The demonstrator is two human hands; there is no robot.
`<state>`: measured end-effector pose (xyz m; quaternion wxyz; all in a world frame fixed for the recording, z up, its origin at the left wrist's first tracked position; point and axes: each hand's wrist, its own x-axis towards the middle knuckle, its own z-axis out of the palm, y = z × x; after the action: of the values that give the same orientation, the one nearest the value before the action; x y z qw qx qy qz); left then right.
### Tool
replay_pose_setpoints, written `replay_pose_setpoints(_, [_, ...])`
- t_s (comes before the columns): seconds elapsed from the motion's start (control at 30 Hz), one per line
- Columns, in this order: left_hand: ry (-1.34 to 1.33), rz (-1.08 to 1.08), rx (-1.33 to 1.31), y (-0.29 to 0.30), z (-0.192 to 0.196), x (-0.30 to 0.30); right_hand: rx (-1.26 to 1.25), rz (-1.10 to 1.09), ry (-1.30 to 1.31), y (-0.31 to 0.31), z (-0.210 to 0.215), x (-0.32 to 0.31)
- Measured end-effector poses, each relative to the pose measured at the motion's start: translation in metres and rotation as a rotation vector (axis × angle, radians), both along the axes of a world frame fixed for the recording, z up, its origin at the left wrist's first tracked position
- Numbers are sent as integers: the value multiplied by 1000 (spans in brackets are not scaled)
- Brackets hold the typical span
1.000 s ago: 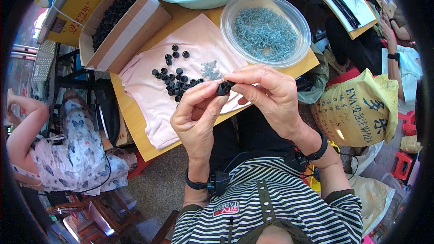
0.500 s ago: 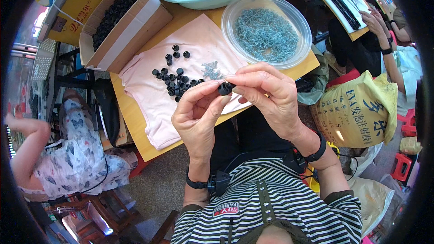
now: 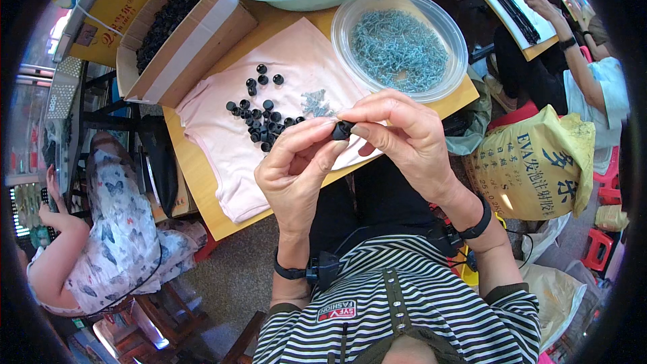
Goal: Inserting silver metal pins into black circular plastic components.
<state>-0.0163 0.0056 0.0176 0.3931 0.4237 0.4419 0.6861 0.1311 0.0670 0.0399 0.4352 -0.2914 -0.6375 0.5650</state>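
Note:
A small round black cap is pinched between my two hands, above the table's near edge. My left hand grips it from the left with thumb and forefinger. From the other side, my right hand closes thumb and fingers on it; whether a screw is also between those fingertips, I cannot tell. Beyond my hands, a small heap of screws lies on a pale pink cloth. Left of that heap, several loose black caps are scattered on the cloth.
A clear round tub of screws stands at the table's right. A cardboard box of black pieces is at the left, a light-blue basin of them at the back. A yellow sack stands on the right. Other people sit on both sides.
The black cap has turned and shifted slightly right between my fingertips. My hands keep nearly the same place. The person at the left has moved an arm.

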Motion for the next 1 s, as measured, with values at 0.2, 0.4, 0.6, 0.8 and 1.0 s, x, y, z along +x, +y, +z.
replay_pose_setpoints(0.2, [-36,-5,-23,2,-1,-2,-8,23,7,5,0,-1])
replay_pose_setpoints(0.4, [-161,4,-61,3,5,3,278,-52,-116,5,2,-3])
replay_pose_setpoints(0.6, [-267,15,-139,2,6,5,403,-155,-143,2,-6,-11])
replay_pose_setpoints(0.8, [-356,-9,-127,4,2,9,582,-217,-185,7,-13,-11])
replay_pose_setpoints(1.0, [-530,-11,-152,5,-4,15,530,-195,-175,7,-13,-8])
